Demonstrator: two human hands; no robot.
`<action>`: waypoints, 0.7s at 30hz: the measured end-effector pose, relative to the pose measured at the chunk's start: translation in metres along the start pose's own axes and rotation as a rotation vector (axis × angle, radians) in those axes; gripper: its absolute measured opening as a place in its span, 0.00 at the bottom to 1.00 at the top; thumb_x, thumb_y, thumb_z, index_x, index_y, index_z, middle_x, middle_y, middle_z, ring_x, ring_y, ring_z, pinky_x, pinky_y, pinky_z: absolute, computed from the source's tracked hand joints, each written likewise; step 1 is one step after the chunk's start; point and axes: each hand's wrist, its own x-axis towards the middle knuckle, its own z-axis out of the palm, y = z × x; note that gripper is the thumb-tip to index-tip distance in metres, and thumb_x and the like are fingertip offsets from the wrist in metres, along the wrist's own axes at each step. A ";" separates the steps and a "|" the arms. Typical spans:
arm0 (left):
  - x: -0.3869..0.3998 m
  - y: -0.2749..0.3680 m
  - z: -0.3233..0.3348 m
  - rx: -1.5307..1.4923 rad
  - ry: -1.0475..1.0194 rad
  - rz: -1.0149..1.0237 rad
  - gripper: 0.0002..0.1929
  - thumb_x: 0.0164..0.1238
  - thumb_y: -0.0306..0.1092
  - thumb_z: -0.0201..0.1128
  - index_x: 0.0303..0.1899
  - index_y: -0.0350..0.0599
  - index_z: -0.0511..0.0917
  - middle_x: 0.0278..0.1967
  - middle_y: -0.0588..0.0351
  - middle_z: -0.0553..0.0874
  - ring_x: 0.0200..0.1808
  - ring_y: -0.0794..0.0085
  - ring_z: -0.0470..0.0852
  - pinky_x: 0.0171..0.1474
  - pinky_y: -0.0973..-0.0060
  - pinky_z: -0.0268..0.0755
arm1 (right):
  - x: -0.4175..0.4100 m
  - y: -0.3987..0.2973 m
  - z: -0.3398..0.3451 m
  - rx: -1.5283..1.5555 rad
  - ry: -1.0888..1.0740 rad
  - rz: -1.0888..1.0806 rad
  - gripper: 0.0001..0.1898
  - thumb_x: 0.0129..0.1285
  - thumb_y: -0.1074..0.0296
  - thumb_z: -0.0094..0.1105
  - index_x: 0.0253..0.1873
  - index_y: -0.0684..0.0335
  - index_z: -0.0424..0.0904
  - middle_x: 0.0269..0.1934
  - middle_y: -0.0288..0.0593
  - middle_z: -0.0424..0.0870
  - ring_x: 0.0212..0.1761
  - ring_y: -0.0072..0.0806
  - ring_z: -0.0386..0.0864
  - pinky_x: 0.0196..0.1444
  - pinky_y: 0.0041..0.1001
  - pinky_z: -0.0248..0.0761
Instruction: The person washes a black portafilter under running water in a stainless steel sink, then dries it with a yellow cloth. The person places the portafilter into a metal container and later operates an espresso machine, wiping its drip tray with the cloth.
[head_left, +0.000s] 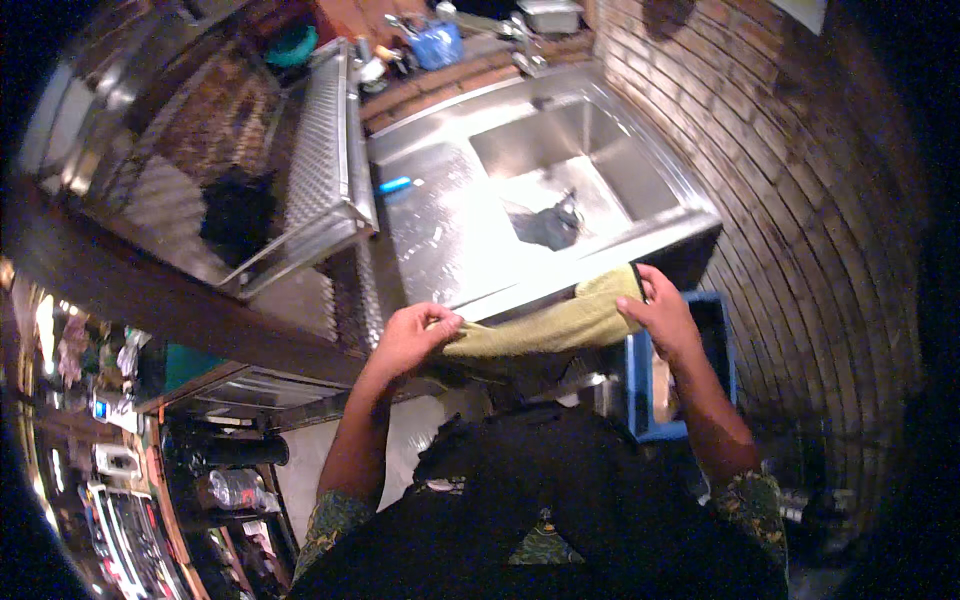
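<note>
A yellow cloth (540, 330) with a dark edge is stretched between my hands, in front of the front rim of a stainless steel sink unit (450, 247). My left hand (418, 334) pinches one end between thumb and fingers. At the other end, by the dark edge, my right hand (658, 306) grips the cloth. A dark, crumpled cloth-like thing (553, 225) lies in the sink basin. On the drainboard, near its left side, is a small bright blue object (394, 185).
A perforated metal rack (322, 150) stands left of the sink. Below my right hand is a blue crate (637, 390). The brick wall (757, 172) curves along the right. Behind the basin are a faucet (529, 60) and a blue plastic bag (437, 46).
</note>
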 end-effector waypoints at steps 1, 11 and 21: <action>-0.002 0.013 -0.007 -0.065 0.059 0.021 0.18 0.75 0.48 0.63 0.44 0.39 0.83 0.38 0.57 0.86 0.39 0.77 0.81 0.46 0.78 0.73 | 0.001 -0.008 0.001 0.063 -0.013 -0.019 0.28 0.62 0.78 0.65 0.68 0.67 0.67 0.55 0.47 0.83 0.55 0.31 0.82 0.60 0.31 0.76; -0.019 0.103 -0.036 -0.984 0.252 0.121 0.09 0.80 0.35 0.57 0.52 0.43 0.74 0.41 0.56 0.84 0.41 0.73 0.84 0.47 0.74 0.78 | 0.030 -0.066 0.014 0.376 -0.085 -0.214 0.41 0.57 0.75 0.73 0.73 0.63 0.58 0.56 0.46 0.80 0.51 0.26 0.82 0.38 0.18 0.77; -0.001 0.094 -0.043 -0.842 0.222 0.248 0.23 0.76 0.27 0.58 0.69 0.42 0.64 0.48 0.50 0.86 0.47 0.69 0.86 0.50 0.71 0.81 | 0.081 -0.120 -0.019 0.165 -0.255 -0.184 0.42 0.54 0.78 0.76 0.73 0.67 0.61 0.48 0.48 0.82 0.49 0.35 0.83 0.53 0.32 0.78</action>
